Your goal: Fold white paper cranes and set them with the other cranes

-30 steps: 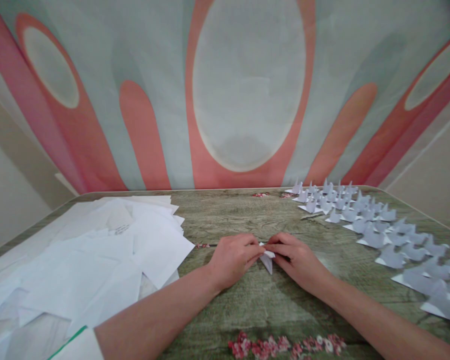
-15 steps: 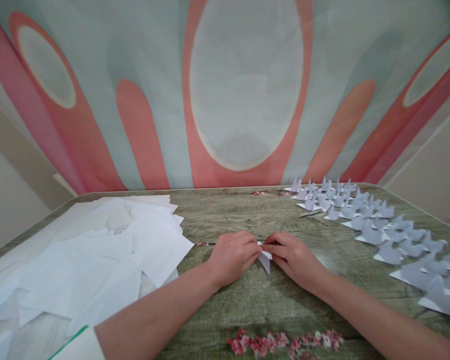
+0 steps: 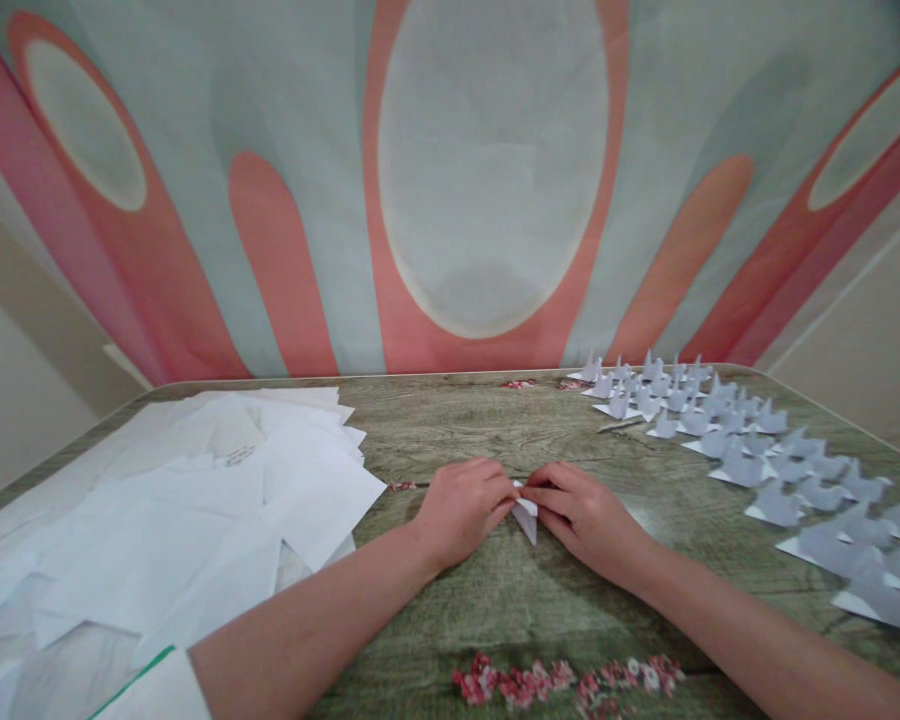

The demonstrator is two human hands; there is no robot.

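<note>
A small piece of folded white paper (image 3: 526, 522) is pinched between both hands over the middle of the table. My left hand (image 3: 466, 508) has its fingertips closed on the paper's upper left side. From the right, my right hand (image 3: 586, 512) grips the upper edge between thumb and fingers. A pointed end of the paper hangs toward me, and its top is partly covered by fingertips.
Loose white paper sheets (image 3: 157, 520) overlap in a wide pile on the left. Several folded paper birds (image 3: 742, 465) stand in rows along the right side. A thin dark object (image 3: 621, 426) lies beside them. The wood-patterned tabletop (image 3: 435, 425) carries printed pink flowers and meets a patterned backdrop.
Both hands keep their pinch on the folded paper. The paper has turned or shifted very slightly to the left, and the whole view has moved a little.
</note>
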